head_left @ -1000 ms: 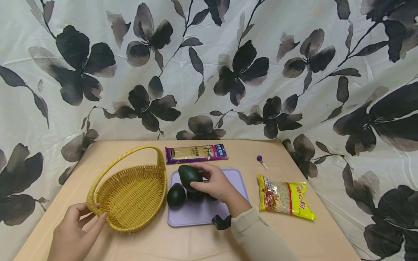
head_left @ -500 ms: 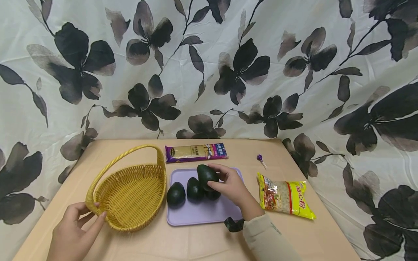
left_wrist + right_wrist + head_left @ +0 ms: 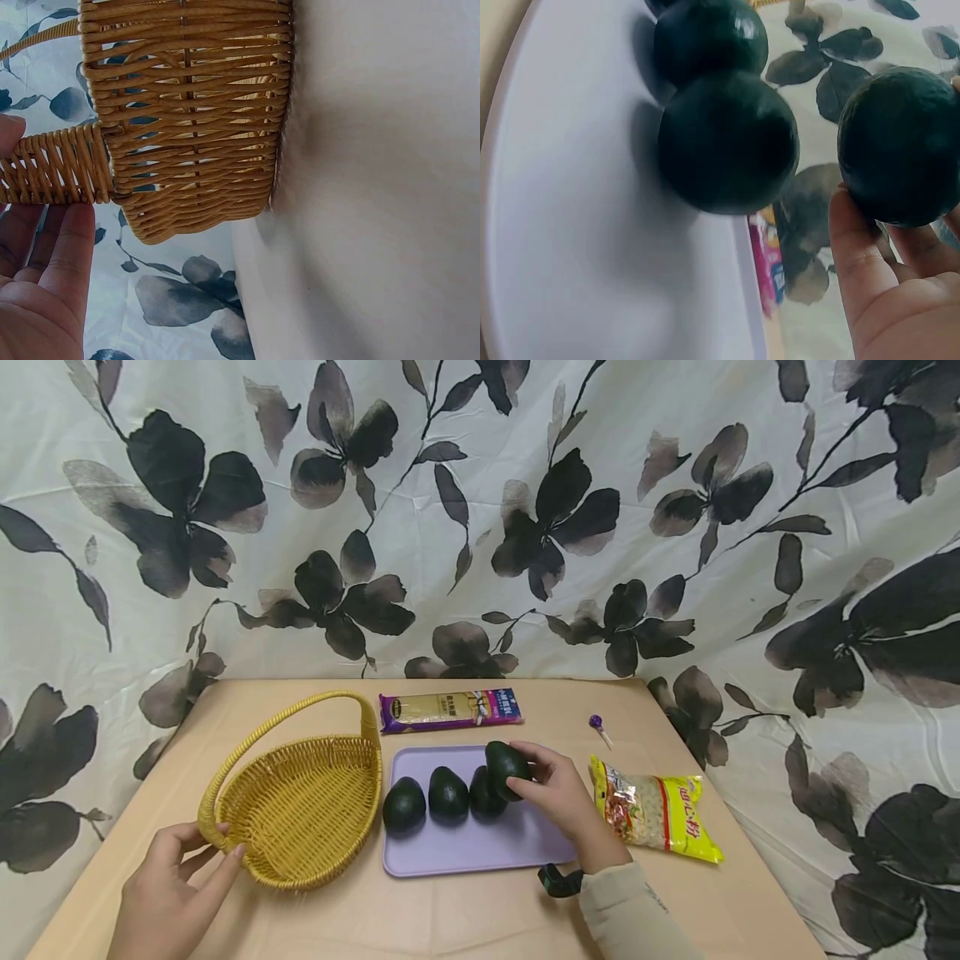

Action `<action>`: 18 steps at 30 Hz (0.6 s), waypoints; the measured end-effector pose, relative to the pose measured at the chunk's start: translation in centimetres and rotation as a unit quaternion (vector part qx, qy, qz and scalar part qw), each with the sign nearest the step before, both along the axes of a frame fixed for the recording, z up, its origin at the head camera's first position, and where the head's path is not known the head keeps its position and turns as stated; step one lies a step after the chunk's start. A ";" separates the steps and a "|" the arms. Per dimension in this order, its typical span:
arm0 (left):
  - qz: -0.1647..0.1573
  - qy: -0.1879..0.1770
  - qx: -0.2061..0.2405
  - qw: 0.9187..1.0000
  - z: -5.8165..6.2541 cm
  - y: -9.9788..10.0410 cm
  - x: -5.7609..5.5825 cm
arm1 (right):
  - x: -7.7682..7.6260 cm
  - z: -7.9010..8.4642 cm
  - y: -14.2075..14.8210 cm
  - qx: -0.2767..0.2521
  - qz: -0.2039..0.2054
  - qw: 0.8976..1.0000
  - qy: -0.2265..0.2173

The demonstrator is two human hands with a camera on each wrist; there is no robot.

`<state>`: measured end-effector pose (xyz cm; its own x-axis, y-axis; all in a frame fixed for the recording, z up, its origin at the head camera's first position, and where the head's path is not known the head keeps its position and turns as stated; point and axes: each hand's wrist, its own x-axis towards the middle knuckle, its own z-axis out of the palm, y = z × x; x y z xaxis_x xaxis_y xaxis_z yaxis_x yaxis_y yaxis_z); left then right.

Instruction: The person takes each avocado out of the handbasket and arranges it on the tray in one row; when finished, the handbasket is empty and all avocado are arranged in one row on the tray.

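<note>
My right hand (image 3: 557, 789) grips a dark green avocado (image 3: 506, 771) between thumb and fingers, over the right part of a lilac tray (image 3: 450, 858). In the right wrist view this held avocado (image 3: 901, 147) is raised off the tray surface. Three more avocados stand in a row on the tray: one at the left (image 3: 404, 806), one in the middle (image 3: 448, 795), and one (image 3: 483, 797) partly covered by the held one. On the left, my left hand (image 3: 176, 889) pinches the handle base of a yellow woven basket (image 3: 300, 810). The left wrist view shows fingers (image 3: 71, 247) against that wicker handle (image 3: 56, 169).
Behind the tray lies a purple-ended noodle packet (image 3: 450, 711). A purple lollipop (image 3: 597, 725) is at the back right, and a yellow food bag (image 3: 656, 810) lies right of the tray. A floral cloth (image 3: 480, 527) hangs behind the table.
My right hand has carried the avocado rightward across the tray, uncovering the middle avocado and part of the one beside it. The left hand and basket stay in place.
</note>
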<state>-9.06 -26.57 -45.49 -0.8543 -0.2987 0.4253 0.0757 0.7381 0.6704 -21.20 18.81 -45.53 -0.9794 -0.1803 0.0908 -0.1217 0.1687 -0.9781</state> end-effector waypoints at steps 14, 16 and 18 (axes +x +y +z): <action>-0.011 0.021 0.010 1.000 0.2 0.2 -0.1 | 0.1 -2.1 2.5 0.008 -0.065 0.998 -0.024; -0.014 0.025 0.011 1.000 0.2 0.2 -0.1 | 0.1 -2.5 2.8 0.012 -0.069 0.997 -0.032; -0.016 0.028 0.010 0.999 0.1 0.1 -0.1 | 0.1 -2.9 3.0 0.020 -0.075 0.996 -0.037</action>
<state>-9.18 -26.42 -45.39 -0.8387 -0.2808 0.4666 0.1366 0.7209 0.6794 -21.08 21.82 -48.43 -0.9994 -0.0331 0.0123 -0.0192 0.2189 -0.9756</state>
